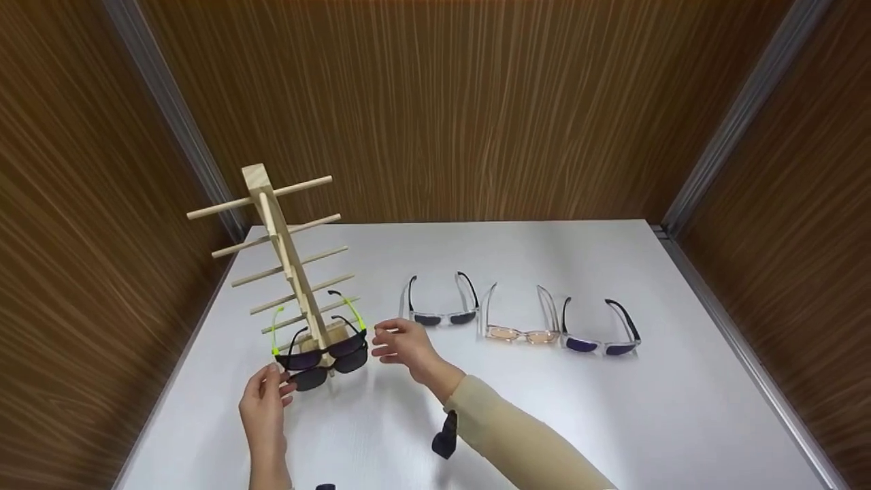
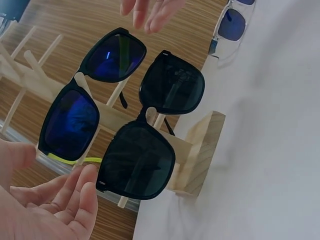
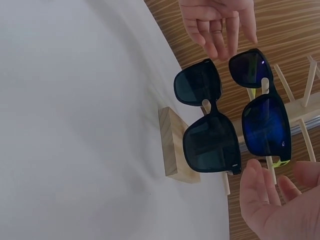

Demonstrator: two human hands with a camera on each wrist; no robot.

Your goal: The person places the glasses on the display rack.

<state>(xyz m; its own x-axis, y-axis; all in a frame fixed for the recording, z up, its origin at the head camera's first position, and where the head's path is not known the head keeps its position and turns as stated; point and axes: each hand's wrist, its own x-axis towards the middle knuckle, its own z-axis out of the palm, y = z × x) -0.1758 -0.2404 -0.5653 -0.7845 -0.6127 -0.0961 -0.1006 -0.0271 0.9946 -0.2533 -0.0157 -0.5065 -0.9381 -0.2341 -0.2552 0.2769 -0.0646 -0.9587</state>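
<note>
Two pairs of sunglasses hang one above the other on the low pegs of a wooden display rack (image 1: 289,258). The upper sunglasses (image 2: 70,125) have a black front, bluish lenses and neon-yellow temples. Below them sit black sunglasses (image 2: 135,160) with dark lenses. My left hand (image 1: 264,401) is at the left end of the upper pair, its thumb tip close to the frame corner; whether it touches cannot be told. On the other side, my right hand (image 1: 407,348) is held a little apart from both pairs, fingers loosely bent and holding nothing.
Right of the rack, three pairs stand on the white table (image 1: 544,422), temples unfolded backward: clear-framed dark-lens sunglasses (image 1: 446,318), glasses with peach lenses (image 1: 522,335), and clear-framed blue-lens sunglasses (image 1: 600,347). Wood-grain panels (image 1: 435,109) enclose the back and sides. The rack's upper pegs are bare.
</note>
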